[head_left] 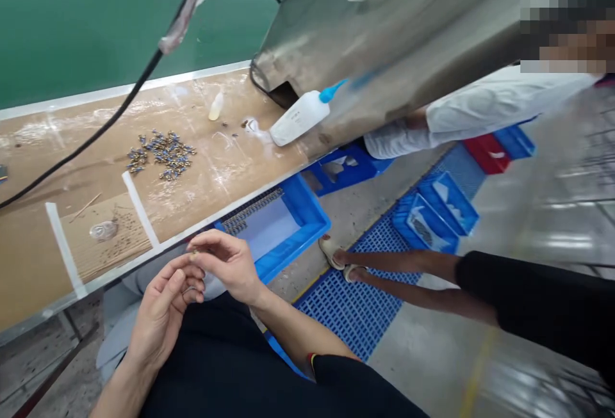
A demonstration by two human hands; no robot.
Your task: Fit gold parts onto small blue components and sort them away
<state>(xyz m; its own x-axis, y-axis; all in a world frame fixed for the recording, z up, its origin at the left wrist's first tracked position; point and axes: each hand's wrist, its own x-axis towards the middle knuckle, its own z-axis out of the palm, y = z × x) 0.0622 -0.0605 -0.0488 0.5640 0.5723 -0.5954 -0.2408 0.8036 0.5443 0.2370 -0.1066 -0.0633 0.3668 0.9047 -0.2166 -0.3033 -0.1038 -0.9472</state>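
My left hand and my right hand meet in front of my body, just off the bench's front edge. A tiny brass-coloured part shows at their fingertips, pinched by my right thumb and fingers. My left fingers are curled, the index tip against that spot; whether they grip anything else is hidden. Beyond them on the bench lies a pile of small brass and blue parts. Nearer is a taped piece of cardboard bearing a small clear dish and a thin wooden stick.
A white bottle with a blue nozzle and a small bottle are on the bench. A black cable crosses above. Beside my right hand sits a blue bin holding rows of parts. Another person stands right.
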